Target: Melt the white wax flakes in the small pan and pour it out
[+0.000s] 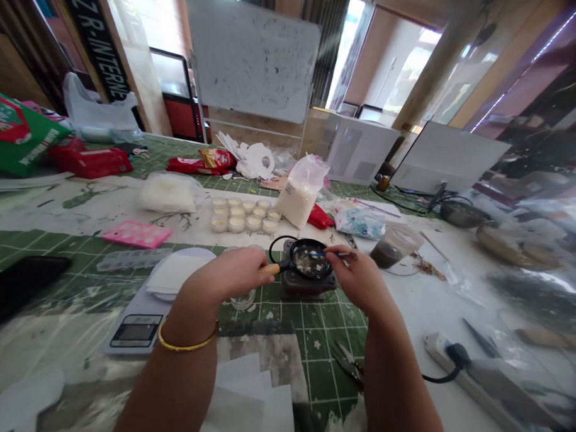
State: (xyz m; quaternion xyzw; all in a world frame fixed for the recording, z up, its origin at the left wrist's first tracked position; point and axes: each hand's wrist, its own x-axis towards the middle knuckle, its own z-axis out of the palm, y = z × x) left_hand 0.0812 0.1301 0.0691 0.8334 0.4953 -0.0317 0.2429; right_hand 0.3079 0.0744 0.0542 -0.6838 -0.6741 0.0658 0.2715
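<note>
My left hand (pixel 241 271) is closed around the wooden-tipped handle of a small black frying pan (pixel 292 257). The pan rests on a small dark electric hot plate (pixel 302 291), and whitish bits lie in clear liquid inside it. In my right hand (pixel 355 272) I pinch a thin stirring stick (pixel 331 254), whose bluish end reaches into the pan. A small clear glass dish (pixel 243 301) stands beneath my left hand, partly hidden by it.
Left of the pan is a kitchen scale (pixel 140 327) with white sheets on it. Several small cups of pale wax-like stuff (pixel 237 224) stand behind, beside a bag of white granules (pixel 298 197). Scissors (pixel 349 363) lie near my right forearm; a power strip (pixel 475 380) is at right.
</note>
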